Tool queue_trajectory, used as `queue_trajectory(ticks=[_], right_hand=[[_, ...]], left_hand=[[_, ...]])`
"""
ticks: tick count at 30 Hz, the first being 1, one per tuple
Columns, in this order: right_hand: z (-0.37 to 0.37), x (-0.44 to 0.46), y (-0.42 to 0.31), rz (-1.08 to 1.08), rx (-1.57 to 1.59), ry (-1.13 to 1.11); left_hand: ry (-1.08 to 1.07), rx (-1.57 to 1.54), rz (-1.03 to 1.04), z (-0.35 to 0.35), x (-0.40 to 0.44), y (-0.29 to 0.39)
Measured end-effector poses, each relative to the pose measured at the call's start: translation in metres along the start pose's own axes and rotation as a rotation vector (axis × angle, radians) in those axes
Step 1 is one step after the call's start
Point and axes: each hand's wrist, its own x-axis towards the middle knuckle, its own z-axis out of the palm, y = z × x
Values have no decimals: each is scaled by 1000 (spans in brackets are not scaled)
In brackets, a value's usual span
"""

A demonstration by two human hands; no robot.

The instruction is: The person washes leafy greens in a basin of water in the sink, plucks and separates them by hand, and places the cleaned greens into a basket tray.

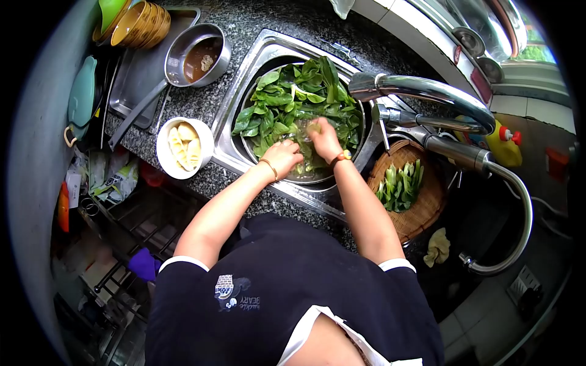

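Observation:
Both my hands are in a round metal basin of water, set in the sink and heaped with leafy greens. My left hand is at the near side of the basin, its fingers curled round some greens at the water's surface. Just right of it, my right hand is closed on a piece of the greens, its fingertips slightly blurred. Water and leaves partly hide what lies beneath both hands. Beside the basin, a wicker basket holds more greens.
A chrome faucet arches over the basin's right side. On the left counter stand a white bowl of pale yellow pieces and a saucepan with brown liquid. Stacked brown bowls sit farther back. A yellow bottle stands behind the faucet.

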Motion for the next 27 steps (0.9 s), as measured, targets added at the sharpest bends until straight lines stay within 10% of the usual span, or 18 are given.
queue_trajectory(ticks=[3, 11, 15, 21, 27], right_hand=[[-16, -14, -45, -129, 541, -58], [-34, -36, -40, -142, 144, -271], [-29, -30, -18, -141, 45, -331], [-35, -22, -4, -5, -77, -393], [-28, -21, -16, 86, -522, -198]], left_hand=[[206, -291, -45, 0, 1, 5], [171, -1597, -687, -21, 15, 6], [107, -1378, -561, -8, 20, -10], [320, -238, -240, 1, 28, -1], [186, 4, -259, 15, 43, 8]])
